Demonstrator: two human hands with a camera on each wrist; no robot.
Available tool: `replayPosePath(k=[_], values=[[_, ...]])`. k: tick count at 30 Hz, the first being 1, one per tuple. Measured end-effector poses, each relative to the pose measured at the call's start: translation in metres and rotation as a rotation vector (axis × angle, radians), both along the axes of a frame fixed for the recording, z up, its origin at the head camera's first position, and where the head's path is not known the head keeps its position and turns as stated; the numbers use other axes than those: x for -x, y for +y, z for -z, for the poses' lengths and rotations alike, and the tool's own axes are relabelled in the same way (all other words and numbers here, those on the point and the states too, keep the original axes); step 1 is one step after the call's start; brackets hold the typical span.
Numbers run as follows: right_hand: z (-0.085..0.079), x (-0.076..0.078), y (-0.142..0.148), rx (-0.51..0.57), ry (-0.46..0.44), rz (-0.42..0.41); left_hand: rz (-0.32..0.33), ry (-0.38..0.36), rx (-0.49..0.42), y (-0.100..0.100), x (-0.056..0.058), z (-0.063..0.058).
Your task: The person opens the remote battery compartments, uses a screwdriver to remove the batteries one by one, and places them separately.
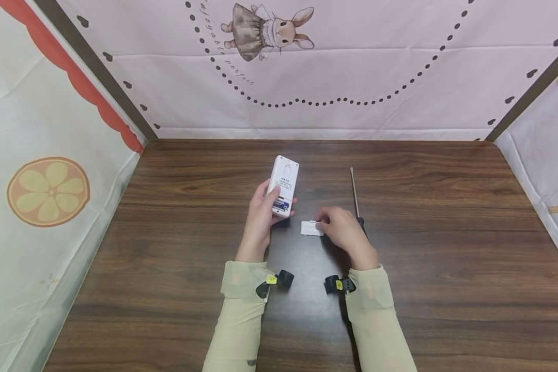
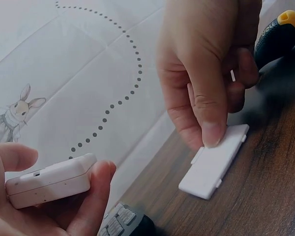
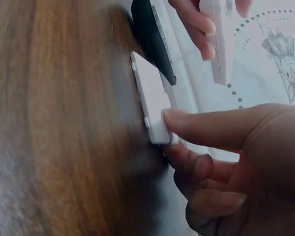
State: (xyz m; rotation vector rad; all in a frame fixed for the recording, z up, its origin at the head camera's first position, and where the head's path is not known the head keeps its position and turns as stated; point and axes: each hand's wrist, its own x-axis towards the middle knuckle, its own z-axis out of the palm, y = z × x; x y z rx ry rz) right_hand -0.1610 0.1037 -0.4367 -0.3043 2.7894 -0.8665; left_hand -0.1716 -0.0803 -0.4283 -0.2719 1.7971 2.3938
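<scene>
My left hand [image 1: 258, 222] holds a white remote control [image 1: 287, 173], its back turned up and printed with small text. At the near end the battery compartment lies uncovered, with blue-wrapped batteries [image 1: 281, 205] in it. My left thumb lies across the back just above that opening. Between thumb and fingers, my right hand [image 1: 343, 228] pinches a flat white battery cover [image 2: 214, 164] by one end, close over the table. Small tabs show along the cover's edges. In the right wrist view the remote [image 3: 222, 44] appears beyond the cover.
Right of my right hand lies a screwdriver [image 1: 355, 192] with a black and yellow handle [image 2: 280, 39], tip pointing away. A black object [image 3: 151, 39] with grey ribbed parts sits on the wooden table [image 1: 204, 206] below the remote. Printed cloth walls [image 1: 353, 67] stand around the table.
</scene>
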Motion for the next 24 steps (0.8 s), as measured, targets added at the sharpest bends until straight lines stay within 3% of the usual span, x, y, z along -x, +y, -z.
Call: replayPosePath(k=[15,24], values=[[0.001,0.0,-0.002,-0.038,0.03,0.056,-0.01,-0.009,-0.028,0.001,0.0,0.001],[-0.009,0.002,0.001,0.056,0.09,0.127,-0.018,-0.012,-0.012,0.003,0.0,0.003]])
